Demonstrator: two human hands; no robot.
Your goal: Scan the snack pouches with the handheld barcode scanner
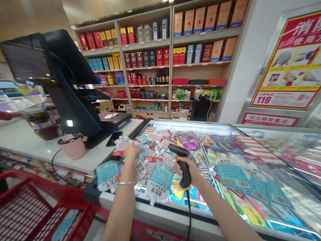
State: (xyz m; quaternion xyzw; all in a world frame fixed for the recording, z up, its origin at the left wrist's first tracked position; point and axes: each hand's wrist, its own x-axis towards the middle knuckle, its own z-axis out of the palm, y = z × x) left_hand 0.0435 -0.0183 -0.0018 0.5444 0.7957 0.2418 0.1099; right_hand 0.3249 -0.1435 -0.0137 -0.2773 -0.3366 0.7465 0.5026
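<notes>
Dozens of white-and-teal plastic spout pouches (160, 175) lie heaped on the glass lid of a chest freezer (233, 147), at its near corner. The left hand (131, 151) rests on top of the heap, its fingers (129, 148) spread and pressing on the pouches, not pinching any that I can make out. The right hand (187, 170) sits just beside the heap, its fingers (184, 164) wrapped around the grip of a black handheld barcode scanner (186, 170), whose head angles toward the pouches (a yellow band marks its base). A black cord (188, 214) drops over the freezer's front edge. On the white counter (32, 140) nearby stands a pink cup (74, 149).
</notes>
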